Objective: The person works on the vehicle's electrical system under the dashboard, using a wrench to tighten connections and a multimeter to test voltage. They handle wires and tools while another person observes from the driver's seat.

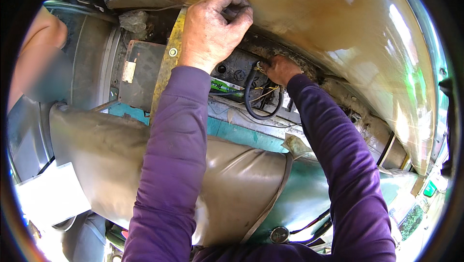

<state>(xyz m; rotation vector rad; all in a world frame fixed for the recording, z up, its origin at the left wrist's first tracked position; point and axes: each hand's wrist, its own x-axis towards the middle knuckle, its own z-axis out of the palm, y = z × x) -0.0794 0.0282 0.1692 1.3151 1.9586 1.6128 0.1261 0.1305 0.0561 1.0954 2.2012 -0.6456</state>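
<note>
My left hand (pixel 220 28) is closed in a loose fist in front of a raised tan cushion-like panel (pixel 309 11). Its fingertips are hidden, so what it holds, if anything, cannot be seen. Over a dark battery (pixel 234 74) with a green label, my right hand (pixel 282 70) has its fingers curled at a cable clamp (pixel 260 67). From that clamp a thick black cable (pixel 247 93) loops down and back up. Thin yellow and blue wires (pixel 265 92) run beside it.
A yellow metal bar (pixel 166 64) crosses left of the battery, beside a flat dark box (pixel 140 73). Nearer lies a brown padded seat (pixel 241 170). White paper (pixel 53 194) is at the lower left. Another person's bare limb (pixel 46 32) shows at the far left.
</note>
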